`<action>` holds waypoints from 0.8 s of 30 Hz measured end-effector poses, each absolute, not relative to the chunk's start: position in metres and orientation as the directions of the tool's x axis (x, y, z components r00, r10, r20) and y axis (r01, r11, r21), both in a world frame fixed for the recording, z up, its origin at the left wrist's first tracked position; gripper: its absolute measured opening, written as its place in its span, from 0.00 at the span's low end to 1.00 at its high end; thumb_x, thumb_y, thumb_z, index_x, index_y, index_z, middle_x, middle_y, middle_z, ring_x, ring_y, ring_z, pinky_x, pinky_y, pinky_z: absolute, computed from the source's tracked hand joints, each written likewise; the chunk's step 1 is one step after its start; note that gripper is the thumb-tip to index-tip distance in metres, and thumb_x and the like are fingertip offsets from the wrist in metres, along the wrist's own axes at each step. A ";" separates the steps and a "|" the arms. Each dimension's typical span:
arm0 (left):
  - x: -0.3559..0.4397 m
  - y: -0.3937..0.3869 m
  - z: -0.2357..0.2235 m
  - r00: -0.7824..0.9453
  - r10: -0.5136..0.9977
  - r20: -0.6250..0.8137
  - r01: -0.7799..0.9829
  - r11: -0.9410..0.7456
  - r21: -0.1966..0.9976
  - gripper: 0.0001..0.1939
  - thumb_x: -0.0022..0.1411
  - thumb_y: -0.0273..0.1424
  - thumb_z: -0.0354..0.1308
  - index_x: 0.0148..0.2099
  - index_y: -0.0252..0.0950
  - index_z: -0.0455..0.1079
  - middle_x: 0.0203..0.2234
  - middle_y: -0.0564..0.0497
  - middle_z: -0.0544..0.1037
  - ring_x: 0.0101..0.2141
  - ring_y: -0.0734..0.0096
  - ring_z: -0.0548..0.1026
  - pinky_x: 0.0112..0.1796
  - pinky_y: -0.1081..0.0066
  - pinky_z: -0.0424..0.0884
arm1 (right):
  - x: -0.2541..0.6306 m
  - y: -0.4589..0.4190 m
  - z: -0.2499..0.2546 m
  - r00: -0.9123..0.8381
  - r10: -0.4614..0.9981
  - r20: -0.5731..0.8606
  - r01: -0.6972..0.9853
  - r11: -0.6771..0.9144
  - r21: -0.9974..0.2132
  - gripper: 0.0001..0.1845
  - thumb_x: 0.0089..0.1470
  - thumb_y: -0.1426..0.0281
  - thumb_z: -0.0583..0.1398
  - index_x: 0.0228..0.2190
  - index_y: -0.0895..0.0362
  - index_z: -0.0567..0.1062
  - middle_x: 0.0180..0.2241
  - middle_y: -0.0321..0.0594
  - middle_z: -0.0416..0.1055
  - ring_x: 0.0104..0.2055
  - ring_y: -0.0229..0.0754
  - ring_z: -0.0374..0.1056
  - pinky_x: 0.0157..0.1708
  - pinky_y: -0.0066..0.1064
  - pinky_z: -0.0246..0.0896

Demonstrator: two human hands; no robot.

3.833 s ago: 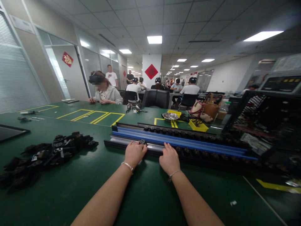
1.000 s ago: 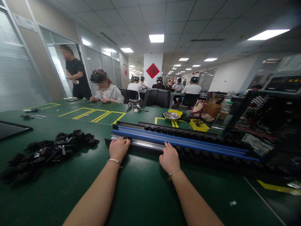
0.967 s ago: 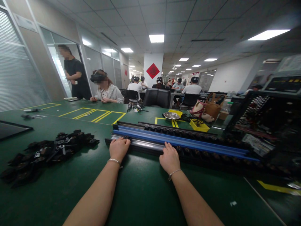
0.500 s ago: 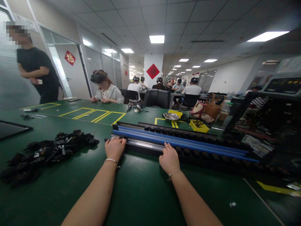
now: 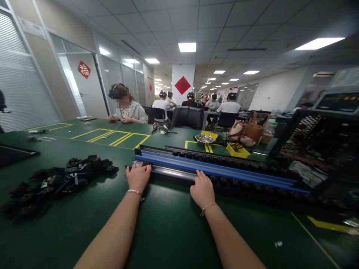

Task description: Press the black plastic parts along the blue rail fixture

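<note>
Long rails lie across the green table: a blue rail [image 5: 218,170] behind and a silver rail [image 5: 172,172] in front, with a row of small black parts [image 5: 232,184] seated along the right stretch. My left hand [image 5: 138,176] rests at the rail's left end, fingers bent over a small black part [image 5: 146,164] at its tips. Further right, my right hand [image 5: 202,191] is closed over the rail's front edge, beside the first of the seated parts. What lies under each palm is hidden.
A pile of loose black parts [image 5: 56,181] lies on the table to the left. A metal bowl [image 5: 203,139] and yellow bins [image 5: 237,149] stand behind the rails, and a black crate [image 5: 316,145] at right. Several seated people work at the far tables.
My left hand has slid left along the silver rail to its end. My right hand has stayed put. A standing person in black walked off to the left.
</note>
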State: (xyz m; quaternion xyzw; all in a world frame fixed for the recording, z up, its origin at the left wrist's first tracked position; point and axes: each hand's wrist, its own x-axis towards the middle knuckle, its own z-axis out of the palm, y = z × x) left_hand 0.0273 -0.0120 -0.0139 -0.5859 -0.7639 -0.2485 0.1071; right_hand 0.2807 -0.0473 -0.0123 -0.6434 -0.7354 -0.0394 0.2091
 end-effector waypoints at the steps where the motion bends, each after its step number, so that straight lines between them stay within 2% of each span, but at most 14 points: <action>1: 0.027 -0.012 -0.014 -0.291 0.846 0.447 0.948 0.191 0.256 0.20 0.62 0.40 0.42 0.38 0.49 0.77 0.47 0.52 0.75 0.55 0.50 0.62 0.53 0.47 0.49 | 0.281 -0.047 -0.012 -0.085 0.930 0.357 0.963 0.168 -0.209 0.19 0.44 0.76 0.51 0.37 0.66 0.76 0.58 0.53 0.59 0.61 0.48 0.51 0.58 0.37 0.44; 6: 0.028 -0.014 -0.013 -0.284 0.846 0.451 0.950 0.187 0.248 0.20 0.63 0.41 0.41 0.39 0.49 0.77 0.49 0.51 0.74 0.56 0.47 0.60 0.53 0.42 0.46 | 0.280 -0.047 -0.013 -0.077 0.932 0.354 0.965 0.159 -0.209 0.19 0.45 0.76 0.51 0.37 0.66 0.76 0.58 0.51 0.59 0.61 0.48 0.52 0.58 0.36 0.44; 19: 0.031 -0.016 -0.015 -0.231 0.835 0.500 0.973 0.187 0.137 0.22 0.65 0.39 0.39 0.39 0.46 0.76 0.46 0.48 0.75 0.52 0.53 0.64 0.52 0.48 0.52 | 0.280 -0.046 -0.013 -0.076 0.927 0.368 0.965 0.162 -0.208 0.19 0.45 0.76 0.52 0.37 0.64 0.76 0.57 0.51 0.60 0.61 0.47 0.52 0.58 0.36 0.44; 24: 0.031 -0.016 -0.015 -0.238 0.844 0.480 0.971 0.190 0.148 0.21 0.64 0.39 0.40 0.43 0.48 0.76 0.48 0.46 0.74 0.53 0.50 0.63 0.51 0.45 0.51 | 0.280 -0.047 -0.013 -0.082 0.926 0.368 0.965 0.166 -0.203 0.19 0.45 0.76 0.51 0.37 0.65 0.76 0.57 0.52 0.60 0.61 0.48 0.52 0.58 0.36 0.44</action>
